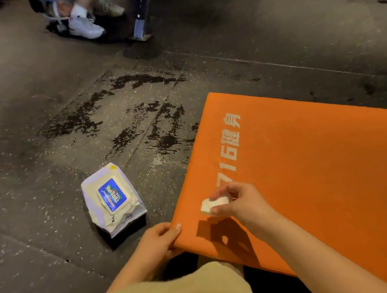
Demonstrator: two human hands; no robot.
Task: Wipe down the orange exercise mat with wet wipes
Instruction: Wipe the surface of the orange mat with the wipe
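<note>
A pack of wet wipes lies on the dark floor at about 9 o'clock from the mat's near corner, lid side up. It sits just beside the mat without touching it.

The left hand grips that corner, with the fingers curled round the edge and the thumb lying on top. At 1 o'clock from it, a small folded white wipe is pinched between the thumb and bent fingers of the right hand. The wipe is over the mat's left edge, and whether it touches the surface I cannot tell, as a shadow falls just below the hand.

The orange mat lies flat on the floor and runs from 6 o'clock towards 3 o'clock across the view, with white print along its left edge.

I judge that wiping is only starting at this corner. The next move calls for pressing the wipe down and sweeping towards 2 o'clock while the left hand steadies the mat.

Counted: one pack, one wipe out, one mat, two hands.
</note>
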